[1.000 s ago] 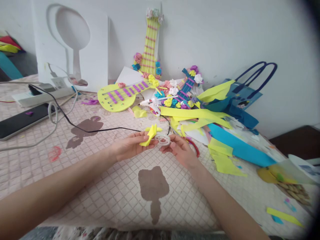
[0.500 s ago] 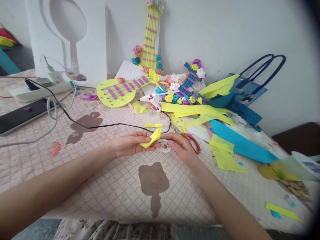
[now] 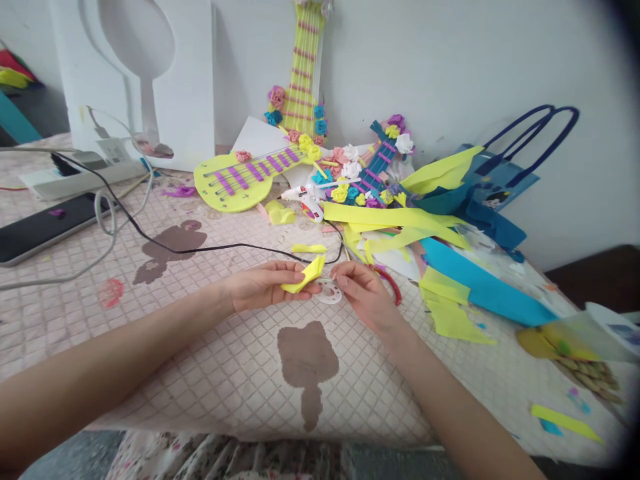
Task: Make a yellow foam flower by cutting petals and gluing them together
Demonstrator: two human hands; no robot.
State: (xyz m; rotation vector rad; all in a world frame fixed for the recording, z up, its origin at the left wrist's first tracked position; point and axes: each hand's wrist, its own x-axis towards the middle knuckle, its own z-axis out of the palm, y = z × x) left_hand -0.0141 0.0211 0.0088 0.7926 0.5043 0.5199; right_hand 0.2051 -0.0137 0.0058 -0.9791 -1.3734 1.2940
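Note:
Between the thumb and fingers of my left hand [image 3: 273,283] is a folded strip of yellow crepe paper [image 3: 306,275]. My right hand [image 3: 367,293] is just to the right, apart from the paper, thumb and fingertips pinched together; whatever they may hold is too small to make out. A white disc with holes [image 3: 330,293] lies between the hands, partly covered by fingers. Beyond them rests a short yellow paper piece [image 3: 309,249]. Red-handled scissors [image 3: 391,283] lie partly hidden behind my right hand.
A white glue gun [image 3: 306,199] lies ahead, its black cable [image 3: 220,249] crossing the table. A yellow paper guitar [image 3: 235,183], paper flowers and yellow and blue strips [image 3: 480,280] are beyond. A phone [image 3: 50,227] and power strip [image 3: 85,177] are left, a blue bag [image 3: 505,183] right.
My right hand has drawn slightly away from the yellow paper, and its fingertips have come together in a pinch. My left hand still holds the paper in nearly the same spot.

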